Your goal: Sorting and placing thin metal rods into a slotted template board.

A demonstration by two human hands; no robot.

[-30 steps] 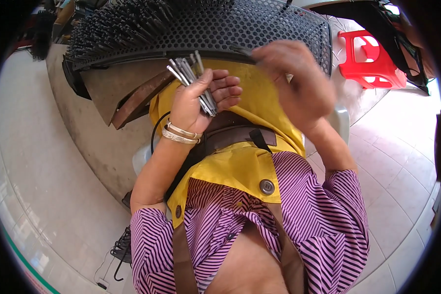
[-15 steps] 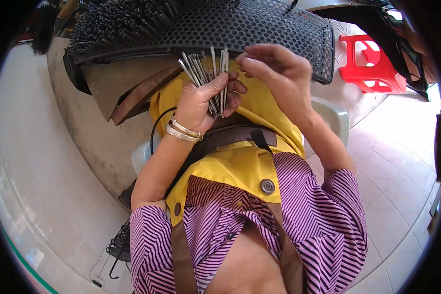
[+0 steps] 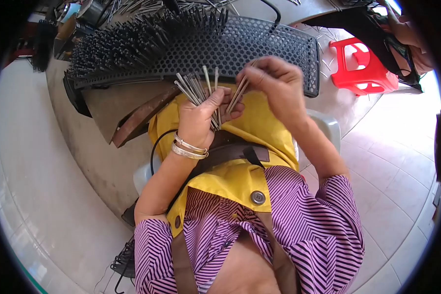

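A fanned bundle of thin grey metal rods [image 3: 195, 89] is clasped in my left hand [image 3: 197, 117], thumb across it and the upper ends pointing away from me. Just right of it, my right hand [image 3: 281, 85] pinches a few similar rods [image 3: 238, 94] between thumb and fingers; they slant, with their lower ends by my left fingertips. Beyond both hands lies a curved black rack [image 3: 264, 46] full of round holes. Dark rods [image 3: 127, 46] stand densely packed over its left and middle part, while the right part shows bare holes.
More loose rods [image 3: 147, 6] lie on the surface behind the rack. A red plastic stool [image 3: 365, 68] stands at the right, near another person's hand [image 3: 406, 32]. A brown bar [image 3: 144, 112] runs below the rack at left. My lap is covered by a yellow apron [image 3: 259, 120].
My right hand, earlier beside the bundle with no rods visible in it, now pinches a few rods apart from it. The view has shifted, showing more behind the rack.
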